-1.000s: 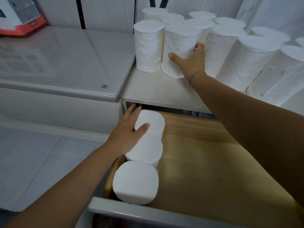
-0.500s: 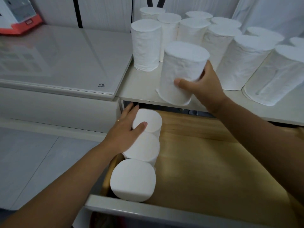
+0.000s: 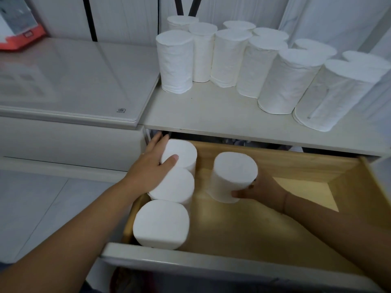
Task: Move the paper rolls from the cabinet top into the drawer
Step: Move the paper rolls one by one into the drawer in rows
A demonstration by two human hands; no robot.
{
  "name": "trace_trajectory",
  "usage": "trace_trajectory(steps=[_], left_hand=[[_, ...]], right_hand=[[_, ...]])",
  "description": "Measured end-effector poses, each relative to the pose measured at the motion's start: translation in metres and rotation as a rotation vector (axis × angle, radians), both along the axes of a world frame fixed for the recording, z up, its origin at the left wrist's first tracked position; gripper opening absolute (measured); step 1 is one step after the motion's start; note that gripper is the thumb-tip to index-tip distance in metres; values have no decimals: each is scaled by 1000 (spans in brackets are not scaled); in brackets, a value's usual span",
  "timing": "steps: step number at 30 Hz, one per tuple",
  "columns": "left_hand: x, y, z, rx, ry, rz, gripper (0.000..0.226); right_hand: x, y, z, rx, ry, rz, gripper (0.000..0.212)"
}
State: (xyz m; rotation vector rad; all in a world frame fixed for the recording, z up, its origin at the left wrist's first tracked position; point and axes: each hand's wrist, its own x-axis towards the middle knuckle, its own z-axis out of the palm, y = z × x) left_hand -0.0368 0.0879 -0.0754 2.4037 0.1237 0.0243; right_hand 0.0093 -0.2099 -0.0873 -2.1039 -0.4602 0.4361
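Several white paper rolls [image 3: 228,58] stand upright on the cabinet top [image 3: 222,115]. Below it the wooden drawer [image 3: 275,225] is pulled out. Three rolls stand in a line along its left side: a far one [image 3: 184,153], a middle one [image 3: 175,186] and a near one [image 3: 161,224]. My left hand [image 3: 151,166] rests on the far and middle rolls. My right hand [image 3: 258,190] grips another roll [image 3: 232,176] from its right side, upright inside the drawer, just right of the line.
A glass-topped white unit [image 3: 74,81] adjoins the cabinet on the left, with a red and white box [image 3: 19,28] at its back corner. The drawer's white front [image 3: 190,263] lies nearest me. Pale floor tiles [image 3: 42,208] are at left.
My right hand has carried a roll from the cabinet top down into the drawer, beside the line of three. My left hand has stayed on the rolls.
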Motion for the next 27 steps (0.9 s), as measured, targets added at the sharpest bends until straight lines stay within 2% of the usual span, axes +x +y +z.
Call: trace_trajectory(steps=[3, 4, 6, 8, 11, 13, 15, 19, 24, 27], left_hand=[[0, -1, 2, 29, 4, -4, 65], [0, -1, 4, 66, 9, -5, 65], [2, -1, 7, 189, 30, -6, 65], [5, -2, 12, 306, 71, -4, 65], [11, -10, 19, 411, 132, -63, 66], [12, -19, 22, 437, 132, -157, 67], [10, -28, 22, 472, 100, -234, 68], [5, -38, 12, 635, 7, -246, 81], [4, -43, 6, 585, -47, -272, 84], [2, -47, 7, 592, -55, -294, 84]], right_hand=[[2, -2, 4, -8, 88, -36, 91], [3, -4, 10, -18, 161, -40, 86], [3, -9, 23, -6, 426, -38, 79], [4, -12, 30, 113, 690, -63, 80], [4, 0, 33, 295, 833, -224, 64], [4, 14, 32, 345, 852, -311, 54], [6, 27, 31, 345, 848, -335, 53], [11, 43, 29, 289, 786, -336, 53], [11, 45, 28, 241, 718, -300, 56], [9, 38, 34, 36, 567, -204, 58]])
